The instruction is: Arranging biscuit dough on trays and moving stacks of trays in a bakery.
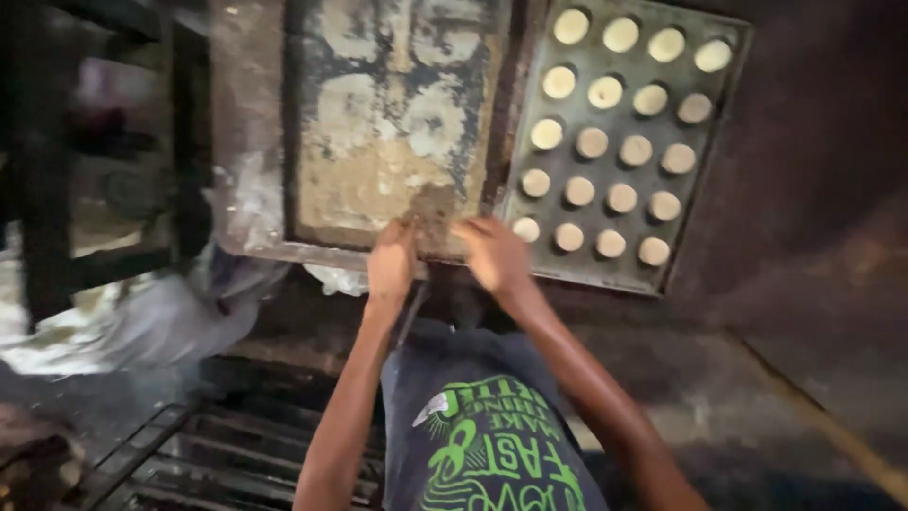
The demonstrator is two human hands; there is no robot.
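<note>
Head view, looking down, somewhat blurred.

Both hands work at the near edge of a flour-dusted work board (pixel 388 123). Between them sits a small brownish lump of dough (pixel 433 210). Left hand (pixel 392 260): fingertips pressed against the lump's left side, fingers curled. Right hand (pixel 492 254): fingers spread over the lump's right side, palm down. Whether either grip is closed around the dough or only pressing on it, I cannot tell; motion blur hides the fingertips.

Just right of the right hand's grip, touching the board's edge, lies a metal baking tray (pixel 705 180), set at a slant. Rows of small round dough pieces (pixel 605 92) fill it, pale ones far from the hands, browner ones close by. The nearest round (pixel 526 228) sits just beyond the right fingertips. No open slot shows on the tray, so by the look of it the tray is filled or nearly so.

On the board beyond the grips: only flour patches and pale round marks, no other dough showing. Judged from that, most of the portioning looks done, and the lump in hand is about what remains.

Left of the left hand, crumpled plastic sheeting (pixel 180 303) hangs off the surface. Below, near the person's dark shirt (pixel 482 426), a metal rack (pixel 218 445).
</note>
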